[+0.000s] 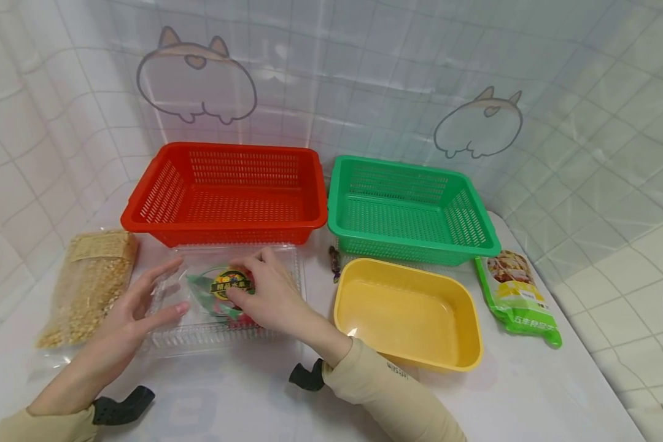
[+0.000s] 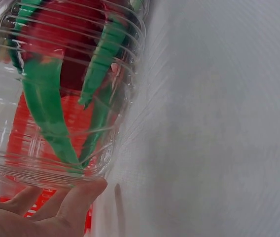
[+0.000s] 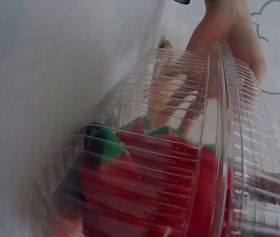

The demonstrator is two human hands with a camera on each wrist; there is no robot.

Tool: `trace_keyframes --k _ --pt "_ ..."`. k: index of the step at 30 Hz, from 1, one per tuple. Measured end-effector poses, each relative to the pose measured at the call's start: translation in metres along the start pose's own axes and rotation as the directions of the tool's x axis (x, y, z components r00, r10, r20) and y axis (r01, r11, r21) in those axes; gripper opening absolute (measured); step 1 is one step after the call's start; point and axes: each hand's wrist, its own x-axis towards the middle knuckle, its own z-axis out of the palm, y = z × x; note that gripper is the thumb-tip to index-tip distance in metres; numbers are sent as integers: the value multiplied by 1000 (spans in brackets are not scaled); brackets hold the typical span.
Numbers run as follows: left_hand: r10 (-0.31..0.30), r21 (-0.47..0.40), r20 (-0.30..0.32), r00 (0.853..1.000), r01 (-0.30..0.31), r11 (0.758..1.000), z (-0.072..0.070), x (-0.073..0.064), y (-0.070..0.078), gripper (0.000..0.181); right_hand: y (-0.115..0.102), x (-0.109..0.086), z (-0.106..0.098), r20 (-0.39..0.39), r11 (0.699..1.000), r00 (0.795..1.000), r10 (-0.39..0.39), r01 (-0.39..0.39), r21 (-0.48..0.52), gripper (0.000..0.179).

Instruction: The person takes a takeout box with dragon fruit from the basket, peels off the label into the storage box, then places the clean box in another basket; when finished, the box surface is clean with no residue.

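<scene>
A clear plastic clamshell box point(image 1: 168, 334) lies in front of the red basket in the head view. Strawberry-like red pieces with green tops point(image 3: 110, 182) show through its ribbed wall. On the lid is a round black and yellow label point(image 1: 229, 283). My right hand point(image 1: 273, 294) is over the lid, thumb and bent fingers around the label's right part; I cannot tell whether they pinch it or only press. My left hand point(image 1: 124, 325) is at the box's left end, fingers and thumb apart and fairly straight. In the left wrist view its fingertips point(image 2: 93, 187) meet the box's end.
Behind the box stands a red basket point(image 1: 223, 236), with a green basket point(image 1: 414, 248) beside it. A yellow basin point(image 1: 409, 307) is on the right, past a small dark wrapped item point(image 1: 334, 261). A bag of yellow grains point(image 1: 91, 285) lies left; a green food packet point(image 1: 516, 294) lies far right.
</scene>
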Motion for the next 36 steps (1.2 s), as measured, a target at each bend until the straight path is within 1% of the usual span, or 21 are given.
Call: trace_keyframes --k 4,11,14,16,21,25,30,33,36 --pt "6 1 2 1000 -6 1000 0 0 -1 72 0 0 1 -1 1000 1000 3 -3 5 35" --pt "42 -15 6 999 -42 999 -1 -1 -3 71 2 0 2 -8 999 1000 -7 7 44 25" --pt "47 -11 3 999 -47 999 -1 -1 -4 71 3 1 2 -8 999 1000 -18 18 43 22" --pt "46 -9 2 999 -46 999 -1 -1 -4 71 4 1 2 -7 999 1000 -28 28 37 22" --pt "22 -3 2 1000 -22 1000 -1 0 -4 72 4 1 2 -15 998 998 -60 60 24 18" --pt "18 -15 5 1000 -18 1000 -1 0 -4 71 5 1 4 -48 996 995 -90 90 -2 14" --pt "25 -5 2 1000 -25 1000 0 -1 -3 71 7 2 8 -113 991 985 -132 127 -51 13" --pt "31 3 -1 1000 -31 1000 0 -1 -3 72 7 3 10 -147 988 979 -142 132 -74 12" --pt "35 4 -1 999 -35 999 0 -1 -3 71 6 3 11 -166 988 977 -136 122 -91 10"
